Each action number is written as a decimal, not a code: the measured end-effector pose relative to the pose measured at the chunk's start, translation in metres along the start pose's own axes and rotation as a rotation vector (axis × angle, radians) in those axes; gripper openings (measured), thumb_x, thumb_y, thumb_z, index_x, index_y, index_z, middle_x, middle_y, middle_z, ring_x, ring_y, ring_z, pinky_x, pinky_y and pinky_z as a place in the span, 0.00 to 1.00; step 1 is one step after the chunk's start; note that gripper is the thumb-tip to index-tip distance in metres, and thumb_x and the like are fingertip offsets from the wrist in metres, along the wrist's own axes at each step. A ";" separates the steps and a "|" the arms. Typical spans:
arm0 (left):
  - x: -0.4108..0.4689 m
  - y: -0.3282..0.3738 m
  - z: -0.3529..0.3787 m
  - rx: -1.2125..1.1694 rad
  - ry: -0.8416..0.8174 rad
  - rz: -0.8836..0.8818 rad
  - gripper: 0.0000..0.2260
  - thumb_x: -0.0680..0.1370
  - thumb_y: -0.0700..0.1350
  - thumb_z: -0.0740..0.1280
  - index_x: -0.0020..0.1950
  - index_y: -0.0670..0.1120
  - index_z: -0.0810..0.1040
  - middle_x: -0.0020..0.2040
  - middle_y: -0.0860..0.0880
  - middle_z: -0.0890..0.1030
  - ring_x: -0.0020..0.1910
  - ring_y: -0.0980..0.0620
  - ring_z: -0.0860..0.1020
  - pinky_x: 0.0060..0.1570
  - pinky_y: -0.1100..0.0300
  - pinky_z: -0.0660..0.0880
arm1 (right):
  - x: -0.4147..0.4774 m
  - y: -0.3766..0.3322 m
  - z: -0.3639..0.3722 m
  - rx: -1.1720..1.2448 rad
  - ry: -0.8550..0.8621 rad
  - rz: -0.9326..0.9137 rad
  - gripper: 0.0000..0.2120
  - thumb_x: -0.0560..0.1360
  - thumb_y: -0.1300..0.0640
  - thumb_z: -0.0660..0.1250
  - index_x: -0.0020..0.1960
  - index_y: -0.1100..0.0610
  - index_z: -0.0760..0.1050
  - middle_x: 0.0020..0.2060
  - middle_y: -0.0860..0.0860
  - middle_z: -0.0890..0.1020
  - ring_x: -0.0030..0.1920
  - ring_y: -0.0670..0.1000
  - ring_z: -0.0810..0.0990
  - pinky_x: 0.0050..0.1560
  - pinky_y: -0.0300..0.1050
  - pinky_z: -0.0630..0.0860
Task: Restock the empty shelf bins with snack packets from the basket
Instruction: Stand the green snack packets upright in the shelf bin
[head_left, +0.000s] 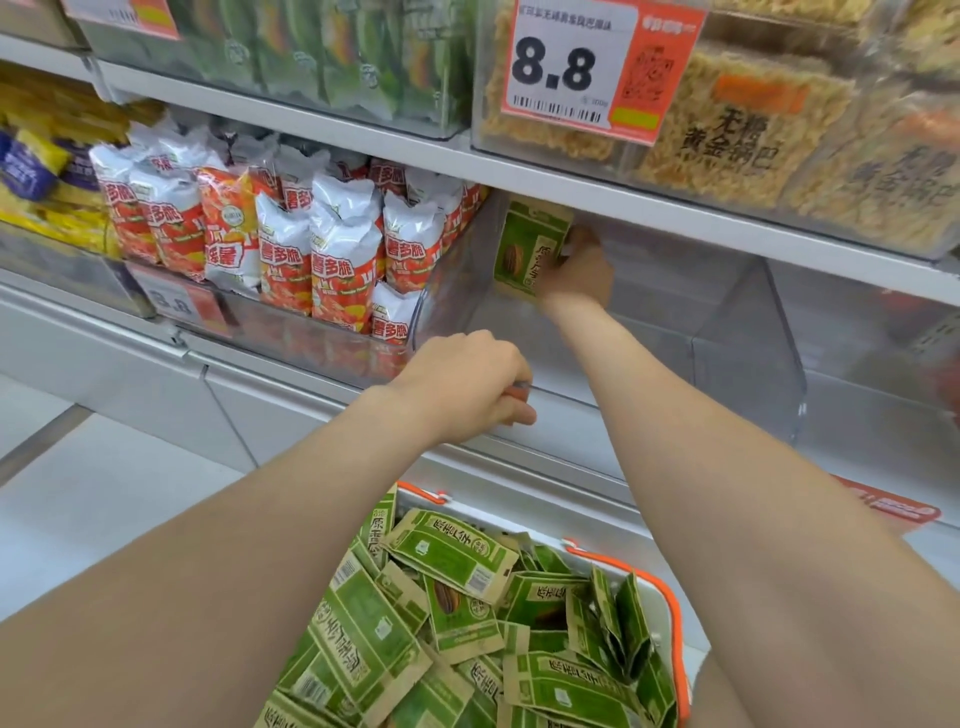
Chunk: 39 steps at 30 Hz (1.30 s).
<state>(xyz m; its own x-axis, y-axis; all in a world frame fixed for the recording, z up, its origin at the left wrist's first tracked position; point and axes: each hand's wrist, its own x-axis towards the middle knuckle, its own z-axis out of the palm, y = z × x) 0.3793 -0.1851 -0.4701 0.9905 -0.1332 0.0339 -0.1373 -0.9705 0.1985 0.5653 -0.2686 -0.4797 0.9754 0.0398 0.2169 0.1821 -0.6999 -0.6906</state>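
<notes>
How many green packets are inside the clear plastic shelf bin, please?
1: a green paper snack packet held by the right hand at the back left of the clear plastic shelf bin. The arm may hide others.

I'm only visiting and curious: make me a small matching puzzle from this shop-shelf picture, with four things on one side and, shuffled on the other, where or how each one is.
Things
1. right hand
2. left hand
3. basket
4. red-and-white packets

Places and states
A. stand packed in the bin left of the clear bin
B. grips the clear bin's front edge
C. holds a green packet inside the clear bin
D. heaped with green packets, below the arms

Pairs: 1-C, 2-B, 3-D, 4-A
</notes>
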 end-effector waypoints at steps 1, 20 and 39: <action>0.000 0.000 0.000 -0.009 -0.007 -0.004 0.14 0.77 0.63 0.71 0.43 0.53 0.80 0.41 0.52 0.78 0.50 0.41 0.80 0.39 0.54 0.66 | 0.000 0.001 0.000 0.003 0.000 0.007 0.13 0.81 0.57 0.65 0.65 0.57 0.73 0.58 0.58 0.84 0.63 0.63 0.80 0.51 0.51 0.76; -0.004 -0.005 -0.001 0.042 -0.025 0.043 0.19 0.73 0.66 0.74 0.47 0.51 0.79 0.37 0.57 0.70 0.46 0.45 0.75 0.40 0.54 0.70 | -0.010 0.003 0.007 -0.094 -0.462 -0.163 0.36 0.81 0.63 0.59 0.84 0.42 0.51 0.77 0.59 0.66 0.72 0.61 0.72 0.70 0.55 0.74; -0.065 0.009 -0.033 -0.047 0.238 -0.124 0.10 0.71 0.50 0.71 0.39 0.53 0.70 0.38 0.54 0.75 0.42 0.45 0.75 0.38 0.52 0.72 | -0.133 -0.015 -0.099 -0.235 -0.280 -0.868 0.08 0.68 0.57 0.58 0.32 0.50 0.73 0.28 0.51 0.79 0.31 0.58 0.75 0.39 0.53 0.79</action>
<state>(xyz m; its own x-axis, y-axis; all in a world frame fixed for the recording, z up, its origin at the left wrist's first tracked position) 0.3136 -0.1780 -0.4380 0.9712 0.0429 0.2343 -0.0203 -0.9652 0.2608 0.4206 -0.3341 -0.4301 0.5103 0.7636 0.3957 0.8594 -0.4698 -0.2017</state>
